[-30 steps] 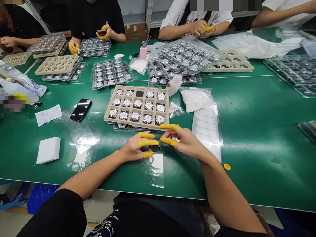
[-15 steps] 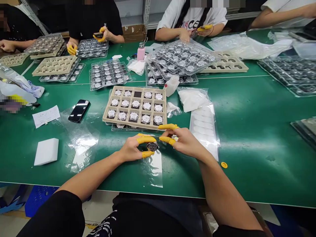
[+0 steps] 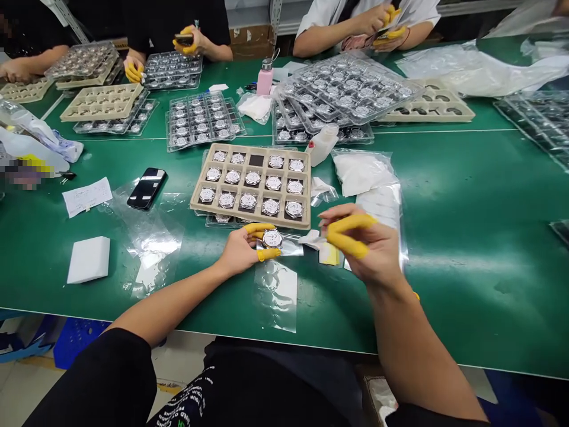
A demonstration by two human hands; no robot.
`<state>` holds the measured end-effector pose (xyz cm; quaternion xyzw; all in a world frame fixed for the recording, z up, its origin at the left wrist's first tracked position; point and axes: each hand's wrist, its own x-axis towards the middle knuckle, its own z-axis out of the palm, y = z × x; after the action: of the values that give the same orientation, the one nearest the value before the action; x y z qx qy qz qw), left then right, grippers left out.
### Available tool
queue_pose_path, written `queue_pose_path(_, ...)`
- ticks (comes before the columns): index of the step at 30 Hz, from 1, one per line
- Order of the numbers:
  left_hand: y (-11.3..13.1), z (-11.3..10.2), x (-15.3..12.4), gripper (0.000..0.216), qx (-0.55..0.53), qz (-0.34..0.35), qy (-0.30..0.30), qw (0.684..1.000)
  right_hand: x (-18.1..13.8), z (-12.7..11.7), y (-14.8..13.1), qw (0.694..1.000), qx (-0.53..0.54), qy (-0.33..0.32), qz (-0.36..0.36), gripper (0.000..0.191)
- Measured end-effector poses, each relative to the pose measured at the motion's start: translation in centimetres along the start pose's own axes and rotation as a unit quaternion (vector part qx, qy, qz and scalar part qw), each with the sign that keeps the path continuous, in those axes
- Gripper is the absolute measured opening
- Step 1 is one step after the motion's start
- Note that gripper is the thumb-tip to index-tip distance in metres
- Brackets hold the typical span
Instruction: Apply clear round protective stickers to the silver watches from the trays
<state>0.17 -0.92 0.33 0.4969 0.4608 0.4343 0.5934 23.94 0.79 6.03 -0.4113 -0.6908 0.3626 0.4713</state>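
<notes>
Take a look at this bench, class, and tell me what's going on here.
At a green workbench, a person grips a round silver disc in their left hand, its yellow finger cots against the rim. Their right hand is raised beside a scrap of white film. Just ahead lies a beige tray of similar discs, one cell dark. A co-worker sits across the bench.

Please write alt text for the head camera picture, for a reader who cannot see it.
A person's left hand pinches a round silver disc between yellow-capped fingers, while the right hand is raised beside a white scrap. Just beyond, a beige tray of similar discs sits on a green table.
</notes>
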Motion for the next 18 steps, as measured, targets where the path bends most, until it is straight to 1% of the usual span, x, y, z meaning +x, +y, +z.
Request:
queue_pose_path(1,-0.1,-0.1,0.2,0.069,0.000,-0.011,0.005,1.000,-0.2,0.4,0.0,0.998,0.047,0.029,0.041,0.020)
queue_pose_path(2,-0.2,-0.1,0.3,0.068,0.008,-0.015,0.010,1.000,-0.3,1.1,0.1,0.993,0.079,0.040,0.079,0.023)
queue_pose_path(4,-0.4,-0.3,0.5,0.066,0.029,-0.015,0.010,0.999,-0.7,2.6,0.4,0.985,0.096,0.019,0.142,0.027)
queue_pose_path(6,-0.5,-0.3,0.6,0.066,0.044,-0.011,0.003,0.999,-1.2,4.0,0.8,0.980,0.079,-0.004,0.181,0.029)
queue_pose_path(8,-0.5,-0.3,0.6,0.068,0.048,-0.009,-0.005,0.999,-1.5,5.0,1.0,0.977,0.055,0.002,0.204,0.031)
queue_pose_path(10,-0.3,-0.3,0.6,0.069,0.044,-0.010,-0.013,0.999,-1.7,5.4,1.0,0.973,0.044,0.016,0.228,0.032)
queue_pose_path(14,-0.1,-0.3,0.5,0.069,0.023,-0.008,-0.022,0.999,-1.9,5.9,0.6,0.953,0.103,0.012,0.286,0.036)
queue_pose_path(18,-0.4,-0.3,0.5,0.068,0.034,0.007,-0.032,0.999,-1.9,6.3,1.1,0.944,0.134,0.007,0.300,0.045)
